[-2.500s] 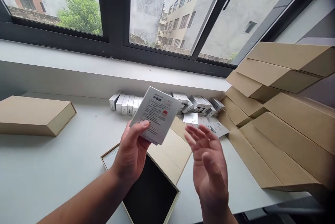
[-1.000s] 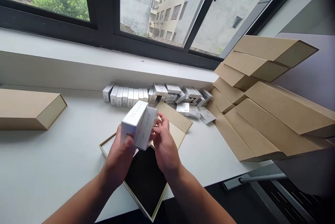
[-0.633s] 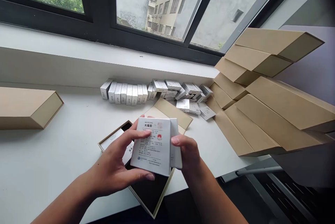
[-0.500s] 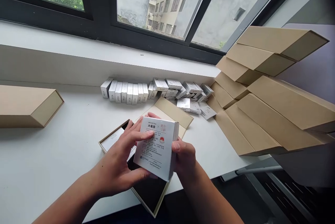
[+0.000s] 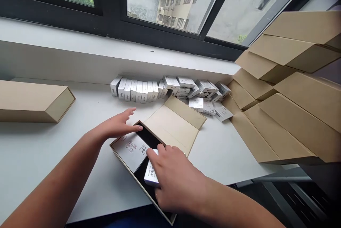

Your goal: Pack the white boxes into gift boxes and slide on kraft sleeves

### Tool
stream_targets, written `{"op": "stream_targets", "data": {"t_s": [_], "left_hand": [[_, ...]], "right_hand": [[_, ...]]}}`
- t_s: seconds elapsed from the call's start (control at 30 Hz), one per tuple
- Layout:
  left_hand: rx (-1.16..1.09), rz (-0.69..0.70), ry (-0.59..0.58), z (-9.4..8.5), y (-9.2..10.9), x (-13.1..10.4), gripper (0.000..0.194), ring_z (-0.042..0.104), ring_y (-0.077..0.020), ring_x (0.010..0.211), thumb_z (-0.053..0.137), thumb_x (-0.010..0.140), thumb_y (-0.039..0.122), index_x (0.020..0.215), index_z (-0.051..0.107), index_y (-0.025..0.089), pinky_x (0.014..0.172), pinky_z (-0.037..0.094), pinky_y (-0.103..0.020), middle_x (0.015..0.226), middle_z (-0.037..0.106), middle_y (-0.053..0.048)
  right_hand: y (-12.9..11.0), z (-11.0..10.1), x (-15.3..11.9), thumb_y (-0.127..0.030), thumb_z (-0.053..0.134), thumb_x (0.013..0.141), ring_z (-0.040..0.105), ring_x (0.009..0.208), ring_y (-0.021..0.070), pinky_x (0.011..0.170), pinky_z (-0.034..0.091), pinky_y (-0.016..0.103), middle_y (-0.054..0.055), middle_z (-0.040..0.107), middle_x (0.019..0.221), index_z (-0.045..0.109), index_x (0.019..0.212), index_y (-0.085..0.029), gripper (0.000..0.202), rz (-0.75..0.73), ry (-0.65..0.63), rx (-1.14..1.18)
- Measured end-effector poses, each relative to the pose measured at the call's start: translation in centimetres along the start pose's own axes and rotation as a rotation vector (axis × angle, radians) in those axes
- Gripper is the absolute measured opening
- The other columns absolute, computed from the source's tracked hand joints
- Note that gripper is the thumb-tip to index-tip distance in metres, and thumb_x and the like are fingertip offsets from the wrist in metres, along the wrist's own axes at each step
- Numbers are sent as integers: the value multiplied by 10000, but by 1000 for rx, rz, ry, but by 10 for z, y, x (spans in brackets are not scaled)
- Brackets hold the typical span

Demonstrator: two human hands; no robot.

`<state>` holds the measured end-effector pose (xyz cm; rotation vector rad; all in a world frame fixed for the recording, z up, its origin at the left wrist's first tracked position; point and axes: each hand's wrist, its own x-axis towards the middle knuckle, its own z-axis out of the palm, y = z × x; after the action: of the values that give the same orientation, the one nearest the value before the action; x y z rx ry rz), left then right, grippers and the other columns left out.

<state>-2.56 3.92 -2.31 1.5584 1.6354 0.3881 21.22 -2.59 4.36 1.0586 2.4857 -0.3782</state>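
Observation:
My right hand (image 5: 176, 178) grips a small white tea box (image 5: 151, 174) over the black inside of an open gift box (image 5: 125, 160); most of the tea box is hidden beneath my fingers. A second white tea box (image 5: 131, 149) lies flat in the gift box's left end, printed face up. My left hand (image 5: 121, 125) is open and holds nothing, its thumb at the gift box's far rim. Folded back toward the window is the gift box's cream lid (image 5: 173, 121).
Several small white boxes (image 5: 137, 91) stand in a row along the sill wall, with more piled loosely (image 5: 205, 91) to their right. Tan gift boxes (image 5: 287, 125) are stacked at the right. Another tan box (image 5: 32, 101) lies at the left. The table's front edge runs below the open box.
The tea box has gone from both hands, held up, down to the gift box in my right hand. My left hand has let go and moved left. The view has shifted slightly.

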Motion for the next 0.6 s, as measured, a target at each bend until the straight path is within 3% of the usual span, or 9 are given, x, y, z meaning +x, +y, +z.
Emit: {"op": "stream_targets", "data": {"t_s": [0.07,0.13,0.2,0.3,0.4,0.53,0.6], "left_hand": [[6,-77,-13,10,5,8,979,424,-383,1434,668,751,638,1575,304,255,1112,400,-491,1602,391,-166],[-15,-137,10,17,4,12,889,472,-405,1388,659,753,600,1522,401,236,1091,404,-501,1568,441,-179],[-107,-144,10,22,1,12,778,555,-397,1301,646,757,579,1433,498,226,1031,454,-473,1489,537,-170],[-322,-117,-51,26,-5,11,639,674,-339,1099,641,760,556,1300,561,223,884,527,-406,1287,679,-125],[-443,-111,-93,30,-6,8,537,698,-293,939,639,765,583,1158,584,221,787,540,-377,1096,716,-79],[-512,-120,-134,34,-5,2,484,681,-262,812,626,790,620,1065,579,225,714,537,-366,908,694,-32],[-520,-116,-153,35,-5,-2,471,681,-263,801,618,806,628,1049,583,226,709,537,-368,878,691,-27]], "right_hand": [[-4,2,5,-262,642,693,580,828,296,711,507,419,133,588,928,603,1049,-139,379,-2,15,-40],[0,8,4,-275,626,710,580,843,285,733,516,417,128,587,971,578,1100,-146,414,12,115,73],[5,18,3,-295,618,734,586,908,283,798,525,425,134,586,1073,510,1271,-140,569,52,222,228],[7,37,10,-294,617,766,542,1147,316,1002,473,473,199,497,1350,226,1534,-82,888,102,298,349],[4,47,17,-291,641,785,387,1385,384,1159,328,533,266,244,1592,51,1600,-39,1038,126,150,317],[16,31,-12,-504,585,898,178,1525,416,1209,224,595,212,97,1679,61,1629,-106,983,31,-147,431],[40,20,-35,-624,558,904,171,1539,385,1220,205,591,130,125,1691,145,1632,-204,937,-33,-65,594]]}}
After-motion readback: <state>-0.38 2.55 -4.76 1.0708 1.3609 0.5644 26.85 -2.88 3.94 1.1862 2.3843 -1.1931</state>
